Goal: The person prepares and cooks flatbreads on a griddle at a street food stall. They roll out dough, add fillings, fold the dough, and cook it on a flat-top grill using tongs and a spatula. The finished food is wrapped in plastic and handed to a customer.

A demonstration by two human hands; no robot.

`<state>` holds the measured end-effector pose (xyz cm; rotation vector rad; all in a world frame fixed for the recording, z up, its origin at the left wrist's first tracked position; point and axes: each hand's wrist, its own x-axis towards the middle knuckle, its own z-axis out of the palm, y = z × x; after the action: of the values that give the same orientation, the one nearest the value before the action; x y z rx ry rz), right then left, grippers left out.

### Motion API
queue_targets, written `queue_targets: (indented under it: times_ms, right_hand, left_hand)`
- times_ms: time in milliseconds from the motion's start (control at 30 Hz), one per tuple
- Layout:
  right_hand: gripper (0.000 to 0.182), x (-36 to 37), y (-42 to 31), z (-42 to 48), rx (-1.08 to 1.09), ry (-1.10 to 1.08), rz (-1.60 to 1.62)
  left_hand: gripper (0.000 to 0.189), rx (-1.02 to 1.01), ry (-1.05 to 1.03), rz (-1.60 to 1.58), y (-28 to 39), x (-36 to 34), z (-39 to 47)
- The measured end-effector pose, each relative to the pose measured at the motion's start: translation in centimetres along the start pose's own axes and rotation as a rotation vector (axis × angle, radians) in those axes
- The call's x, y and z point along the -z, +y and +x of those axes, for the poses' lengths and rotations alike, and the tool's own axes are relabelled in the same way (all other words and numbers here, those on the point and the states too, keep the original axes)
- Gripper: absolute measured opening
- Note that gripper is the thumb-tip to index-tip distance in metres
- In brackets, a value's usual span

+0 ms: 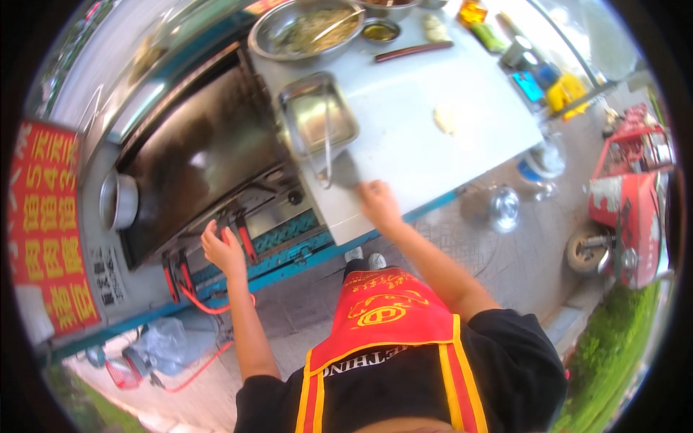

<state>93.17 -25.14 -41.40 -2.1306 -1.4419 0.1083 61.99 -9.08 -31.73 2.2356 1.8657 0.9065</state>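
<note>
My right hand [379, 203] is closed around the near end of a flat metal scraper [345, 170], whose grey blade rests at the left part of the white worktop [400, 157]. Beside the blade stands a rectangular steel pan [319, 115] with a raised wire handle and a shallow yellowish liquid. My left hand [223, 250] is at the front edge of the flat griddle [200, 154], among red-handled levers [246, 243]. A bit of red shows between its thumb and fingers; whether they grip it is unclear. A pale piece of dough [445, 120] lies on the worktop.
Behind are a large steel bowl of shredded filling [306, 30], a small bowl of oil [380, 32] and a dark rolling pin [414, 51]. A metal pot [119, 200] stands left of the griddle. A red three-wheeled vehicle [628, 216] is parked at the right.
</note>
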Motion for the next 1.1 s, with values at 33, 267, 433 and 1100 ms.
queue_targets:
  times_ms: [33,267,433,1100]
  right_hand:
    - [0.04,-0.6,-0.6,0.8,0.01,-0.013,0.023]
    - [0.058,7.6,11.7,5.3,-0.293,0.096,-0.064]
    - [0.065,12.3,22.8,10.5,-0.342,0.145,-0.408]
    - [0.041,17.8,33.2,18.3,0.516,-0.386,0.072]
  left_hand:
    - [0.025,-0.051,0.024,-0.265,3.0,0.4,-0.2]
    - [0.02,-0.265,-0.641,-0.685,22.8,-5.6,-6.7]
    - [0.024,-0.303,-0.853,-0.81,33.2,-14.9,-6.3]
    - [0.065,-0.147,-0.385,-0.022,47.8,-27.8,-8.6]
